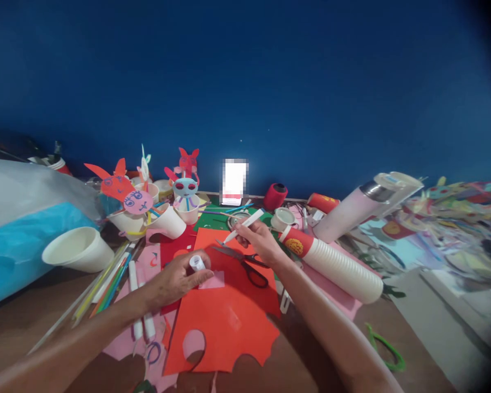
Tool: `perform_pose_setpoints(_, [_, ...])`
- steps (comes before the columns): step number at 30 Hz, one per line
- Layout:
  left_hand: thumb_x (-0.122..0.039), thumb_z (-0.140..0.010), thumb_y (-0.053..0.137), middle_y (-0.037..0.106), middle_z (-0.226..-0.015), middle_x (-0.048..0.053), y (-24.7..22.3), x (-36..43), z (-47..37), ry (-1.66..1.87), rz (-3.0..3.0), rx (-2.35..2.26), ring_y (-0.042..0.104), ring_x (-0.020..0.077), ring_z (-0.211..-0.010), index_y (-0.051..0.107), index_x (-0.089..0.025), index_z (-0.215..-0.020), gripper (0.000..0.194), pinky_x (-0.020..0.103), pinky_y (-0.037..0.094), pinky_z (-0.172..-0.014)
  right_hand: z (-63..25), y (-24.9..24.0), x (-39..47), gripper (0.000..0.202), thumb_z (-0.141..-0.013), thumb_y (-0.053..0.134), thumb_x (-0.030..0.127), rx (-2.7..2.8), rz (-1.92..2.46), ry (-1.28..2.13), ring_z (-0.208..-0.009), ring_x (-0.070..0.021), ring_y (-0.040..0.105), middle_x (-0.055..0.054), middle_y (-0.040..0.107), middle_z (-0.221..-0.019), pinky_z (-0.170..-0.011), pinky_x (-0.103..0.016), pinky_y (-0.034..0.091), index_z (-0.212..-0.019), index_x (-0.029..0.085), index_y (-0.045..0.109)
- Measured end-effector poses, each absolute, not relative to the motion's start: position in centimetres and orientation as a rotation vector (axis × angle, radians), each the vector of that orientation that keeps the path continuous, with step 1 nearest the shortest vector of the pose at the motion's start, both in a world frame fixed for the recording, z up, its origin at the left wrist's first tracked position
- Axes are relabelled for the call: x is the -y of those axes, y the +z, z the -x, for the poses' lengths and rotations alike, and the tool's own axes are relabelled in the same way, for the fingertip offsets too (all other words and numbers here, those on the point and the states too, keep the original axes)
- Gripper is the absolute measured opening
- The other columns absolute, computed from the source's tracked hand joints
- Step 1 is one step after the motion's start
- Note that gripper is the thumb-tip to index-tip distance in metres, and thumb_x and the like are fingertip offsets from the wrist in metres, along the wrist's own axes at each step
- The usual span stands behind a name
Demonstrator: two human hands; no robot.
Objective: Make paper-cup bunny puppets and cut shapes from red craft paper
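My left hand is closed around a short white cylinder, its round end facing up. Beside the thumb lies a small pink paper piece. My right hand grips a white marker whose tapered tip points down and left. Black-handled scissors lie just below that hand, on an orange-red paper sheet with a round hole and scalloped cuts along its lower edge.
Paper cups with cut-out animal faces stand back left, near an empty white cup. White markers lie left. A cup stack, a bottle and a green pipe cleaner are right. A bright screen stands behind.
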State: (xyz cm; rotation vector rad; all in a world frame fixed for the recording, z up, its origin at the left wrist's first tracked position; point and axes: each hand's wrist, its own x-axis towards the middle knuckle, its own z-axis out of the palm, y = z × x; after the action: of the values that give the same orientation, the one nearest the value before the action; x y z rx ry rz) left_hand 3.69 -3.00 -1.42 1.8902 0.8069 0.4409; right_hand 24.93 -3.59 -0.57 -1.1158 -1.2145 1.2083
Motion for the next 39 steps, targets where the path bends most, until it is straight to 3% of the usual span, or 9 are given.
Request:
perform_pose_setpoints(10, [-0.044,-0.078,0.044,0.05,-0.065,-0.004,-2.3,3.3,-4.0,0.342,-2.017,-0.874,0.043,0.0107,-0.057,0.051,-0.018,-0.077,0.026,0.023,0.032,-0.054,-24.6,-0.7,3.7,0.022,-0.076,0.056,0.035,1.171,1.104,1.192,-0.042,-0.0061,0.039,0.005,0.047,-0.049,-0.041,-0.019,0.03,-0.07,0.013,0.056])
perform_pose_setpoints(20, [-0.041,-0.078,0.045,0.048,-0.07,-0.004,-1.7,3.5,-4.6,0.355,-2.044,-0.884,0.044,0.0109,-0.058,0.049,-0.019,-0.073,0.023,0.023,0.033,-0.056,-25.9,2.0,4.3,0.011,-0.076,0.056,0.029,1.025,1.033,0.889,-0.045,-0.0067,0.041,0.007,0.047,-0.051,-0.045,-0.019,0.033,-0.075,0.019,0.053])
perform_pose_setpoints(25, [-0.042,-0.077,0.046,0.048,-0.064,-0.004,-2.1,3.1,-4.5,0.315,-2.017,-0.859,0.044,0.0112,-0.057,0.048,-0.018,-0.073,0.024,0.023,0.033,-0.055,-27.8,8.3,9.7,0.014,-0.076,0.054,0.024,1.633,0.993,0.904,-0.053,-0.0139,0.056,-0.003,0.063,-0.064,-0.047,-0.026,0.042,-0.085,0.02,0.064])
perform_pose_setpoints(28, [-0.039,-0.077,0.046,0.047,-0.064,-0.005,-2.2,3.1,-4.4,0.332,-1.999,-0.811,0.042,0.0103,-0.056,0.048,-0.018,-0.072,0.022,0.023,0.033,-0.055,-27.1,10.6,13.1,0.02,-0.072,0.062,0.018,2.125,1.038,0.747,-0.064,-0.0172,0.062,-0.004,0.068,-0.075,-0.057,-0.029,0.047,-0.09,0.025,0.066])
perform_pose_setpoints(30, [-0.038,-0.077,0.046,0.048,-0.065,-0.004,-2.2,3.2,-4.3,0.34,-1.988,-0.799,0.042,0.0103,-0.057,0.047,-0.018,-0.073,0.02,0.023,0.033,-0.055,-25.5,10.2,14.0,0.024,-0.075,0.058,0.017,2.379,1.041,0.662,-0.069,-0.0169,0.062,-0.004,0.068,-0.081,-0.06,-0.027,0.046,-0.096,0.026,0.062])
perform_pose_setpoints(32, [-0.038,-0.077,0.046,0.048,-0.067,-0.004,-2.3,3.2,-4.3,0.349,-1.983,-0.808,0.043,0.0108,-0.058,0.047,-0.018,-0.073,0.021,0.023,0.033,-0.056,-23.6,8.7,13.8,0.018,-0.078,0.052,0.016,2.544,1.079,0.504,-0.063,-0.0165,0.06,-0.004,0.067,-0.073,-0.056,-0.027,0.042,-0.093,0.022,0.06])
perform_pose_setpoints(36, [-0.04,-0.076,0.046,0.047,-0.065,-0.004,-2.4,3.2,-4.3,0.355,-1.977,-0.815,0.042,0.0112,-0.058,0.046,-0.018,-0.071,0.023,0.023,0.033,-0.054,-21.4,4.7,11.5,0.017,-0.073,0.051,0.014,2.851,1.036,0.132,-0.056,-0.0175,0.055,-0.005,0.063,-0.067,-0.048,-0.026,0.034,-0.09,0.017,0.054])
perform_pose_setpoints(39, [-0.039,-0.075,0.047,0.046,-0.062,-0.004,-2.5,3.0,-4.4,0.335,-1.96,-0.806,0.041,0.0106,-0.055,0.045,-0.018,-0.068,0.022,0.022,0.031,-0.05,-21.6,2.7,9.9,0.019,-0.072,0.047,0.007,2.833,0.926,0.101,-0.057,-0.0155,0.055,-0.004,0.063,-0.069,-0.049,-0.025,0.033,-0.087,0.017,0.053])
